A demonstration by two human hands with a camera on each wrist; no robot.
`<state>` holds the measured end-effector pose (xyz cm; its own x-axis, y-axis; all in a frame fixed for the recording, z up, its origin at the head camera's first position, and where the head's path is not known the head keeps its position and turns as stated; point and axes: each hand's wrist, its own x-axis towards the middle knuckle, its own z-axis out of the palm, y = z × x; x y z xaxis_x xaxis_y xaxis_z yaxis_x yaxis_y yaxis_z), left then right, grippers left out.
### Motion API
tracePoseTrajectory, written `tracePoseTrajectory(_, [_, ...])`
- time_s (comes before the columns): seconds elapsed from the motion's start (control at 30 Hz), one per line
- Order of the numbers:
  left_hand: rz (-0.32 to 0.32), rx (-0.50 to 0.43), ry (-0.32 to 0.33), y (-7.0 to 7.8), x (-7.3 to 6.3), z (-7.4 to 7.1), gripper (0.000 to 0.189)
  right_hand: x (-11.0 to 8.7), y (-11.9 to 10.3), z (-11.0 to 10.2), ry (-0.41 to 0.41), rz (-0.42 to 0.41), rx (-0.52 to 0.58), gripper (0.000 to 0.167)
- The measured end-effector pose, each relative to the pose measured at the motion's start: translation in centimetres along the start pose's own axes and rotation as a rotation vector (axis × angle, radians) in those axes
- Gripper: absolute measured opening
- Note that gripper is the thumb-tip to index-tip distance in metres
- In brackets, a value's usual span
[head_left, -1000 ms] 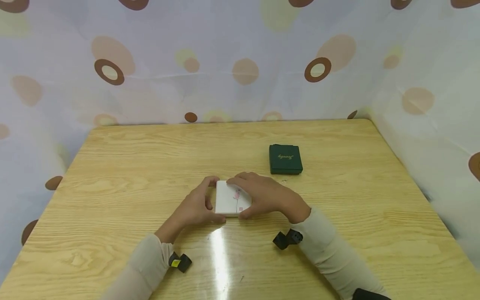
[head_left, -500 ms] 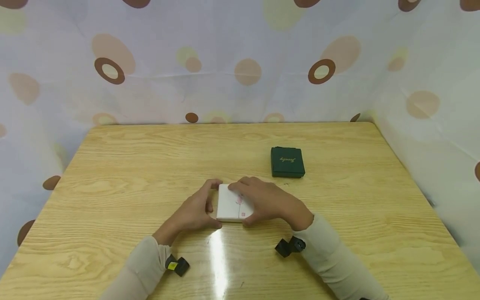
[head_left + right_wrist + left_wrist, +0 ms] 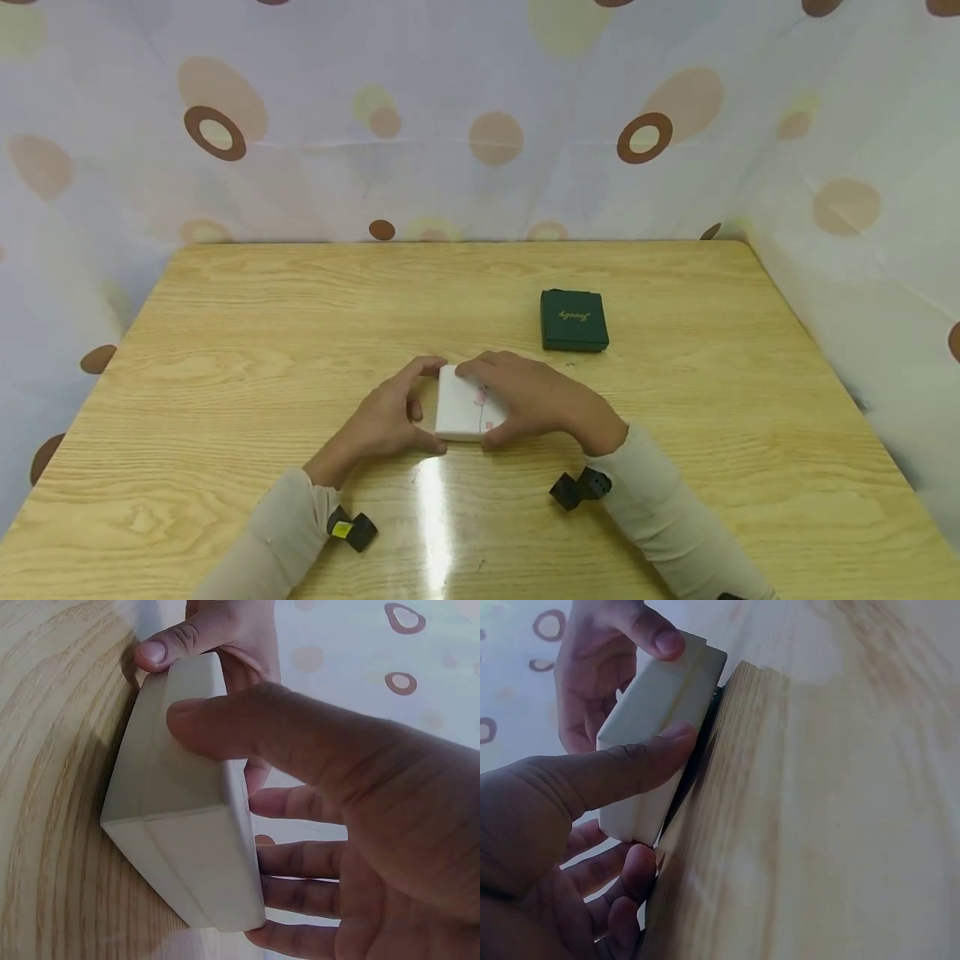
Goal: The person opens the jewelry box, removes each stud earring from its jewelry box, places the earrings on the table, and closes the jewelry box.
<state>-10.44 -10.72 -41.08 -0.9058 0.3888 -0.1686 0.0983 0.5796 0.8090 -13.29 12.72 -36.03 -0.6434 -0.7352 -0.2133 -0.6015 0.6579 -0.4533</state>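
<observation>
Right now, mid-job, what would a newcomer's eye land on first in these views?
Probably the white box near the middle of the wooden table, held between the left hand and the right hand. Next, the gold-lettered dark green box, standing out against the pale wood just beyond the right hand. Behind the table, the spotted backdrop with its brown rings also catches the eye.

At center frame, a person's right hand [image 3: 538, 398] covers the right side of a white box [image 3: 456, 408], hiding part of its top; the small red mark [image 3: 489, 425] there is too tiny to read. Sleeves [image 3: 264, 537] and counter [image 3: 247, 333] run off the lower edge. In the left-wrist view, the left hand [image 3: 544, 810] is cropped at left.
</observation>
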Motion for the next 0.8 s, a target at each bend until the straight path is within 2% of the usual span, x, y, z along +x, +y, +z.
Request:
tracePoseTrajectory(0.13, [-0.006, -0.003, 0.002, -0.02, -0.1, 0.04, 0.103, -0.04, 0.19, -0.15, -0.006, -0.034, 0.019, 0.083])
tracePoseTrajectory(0.4, [-0.016, 0.01, 0.022, -0.04, -0.14, 0.22, 0.101, -0.05, 0.36, -0.03, -0.018, -0.025, 0.017, 0.084])
tracePoseTrajectory(0.67, [-0.017, 0.024, 0.029, 0.13, 0.03, 0.24, 0.102, -0.34, 0.42, -0.34, 0.016, -0.046, 0.006, 0.084])
tracePoseTrajectory(0.8, [-0.045, 0.021, 0.025, 0.32, 0.05, 0.15, 0.1, -0.34, 0.55, -0.31, 0.018, -0.055, 0.015, 0.085])
